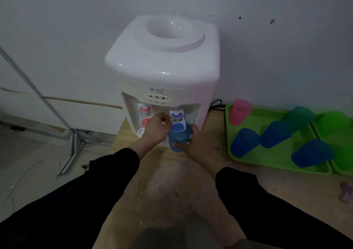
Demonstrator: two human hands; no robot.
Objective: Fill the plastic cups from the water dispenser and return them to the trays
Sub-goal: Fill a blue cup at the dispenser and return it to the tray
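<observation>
Right hand (pixel 193 143) — fingers clamped on a blue cup (pixel 178 139) under the dispenser's (pixel 162 67) blue tap (pixel 177 116); left hand (pixel 157 127), fingers curled together, presses the tap; green tray (pixel 229 134) at 3 o'clock.

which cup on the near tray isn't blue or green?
The pink cup, at the back left corner of the green tray beside the dispenser; the rest there are blue or teal.

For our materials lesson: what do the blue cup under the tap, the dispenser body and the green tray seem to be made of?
Blue tumbler-shaped cup: probably translucent plastic, light glows through. White box-shaped water dispenser: glossy moulded plastic, bright highlights. Green rectangular tray: likely matte plastic, raised moulded rim.
</observation>
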